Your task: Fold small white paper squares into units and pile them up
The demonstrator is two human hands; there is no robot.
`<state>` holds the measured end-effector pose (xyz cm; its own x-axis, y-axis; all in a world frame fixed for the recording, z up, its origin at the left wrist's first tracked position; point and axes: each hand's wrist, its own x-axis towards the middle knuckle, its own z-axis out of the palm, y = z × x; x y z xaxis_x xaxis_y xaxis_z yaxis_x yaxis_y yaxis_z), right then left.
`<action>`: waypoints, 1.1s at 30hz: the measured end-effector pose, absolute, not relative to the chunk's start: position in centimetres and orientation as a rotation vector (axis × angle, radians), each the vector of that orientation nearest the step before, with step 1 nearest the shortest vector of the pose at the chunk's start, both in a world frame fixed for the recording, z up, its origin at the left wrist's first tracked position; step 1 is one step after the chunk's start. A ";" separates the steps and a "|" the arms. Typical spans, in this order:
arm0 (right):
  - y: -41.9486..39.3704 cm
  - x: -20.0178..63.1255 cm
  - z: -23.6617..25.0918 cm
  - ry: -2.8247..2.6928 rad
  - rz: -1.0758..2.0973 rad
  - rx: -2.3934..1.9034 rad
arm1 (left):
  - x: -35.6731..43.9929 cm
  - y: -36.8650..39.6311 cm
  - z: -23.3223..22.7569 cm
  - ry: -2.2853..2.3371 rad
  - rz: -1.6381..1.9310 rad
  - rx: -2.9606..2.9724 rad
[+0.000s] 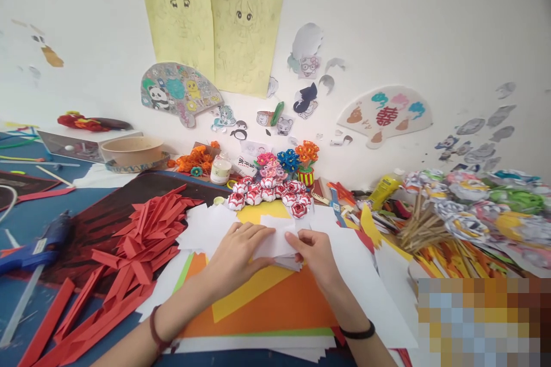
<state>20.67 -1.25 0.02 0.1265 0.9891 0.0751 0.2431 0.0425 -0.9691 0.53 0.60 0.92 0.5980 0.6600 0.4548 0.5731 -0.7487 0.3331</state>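
Between my hands is a small stack of white paper pieces [275,243], held over the coloured sheets. My left hand [241,255] grips its left side, fingers over the top and thumb along the near edge. My right hand [316,252] pinches the right edge with thumb and curled fingers; the fingertips behind the paper are hidden. Below lie an orange sheet [275,301] and a yellow sheet [235,295], with white sheets [357,264] to the right. Just beyond the paper sit several red and white paper flowers [262,190].
Folded red paper strips [142,235] are heaped at left, near a blue glue gun [47,246]. A beige bowl [132,152] and a white jar [221,171] stand at the back. At right are a yellow bottle [386,189], brown sticks [422,226] and several larger paper flowers [469,218].
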 end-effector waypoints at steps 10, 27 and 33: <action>-1.2 20.4 0.6 -1.342 1.106 -1.246 | 0.5 0.6 0.1 1.058 0.995 2.950; -2.3 18.9 0.7 -1.191 1.451 -0.990 | 0.9 -0.5 -0.6 1.271 1.107 2.701; -2.2 19.0 0.5 -1.031 1.500 -0.970 | 0.8 0.4 1.2 1.204 1.133 1.806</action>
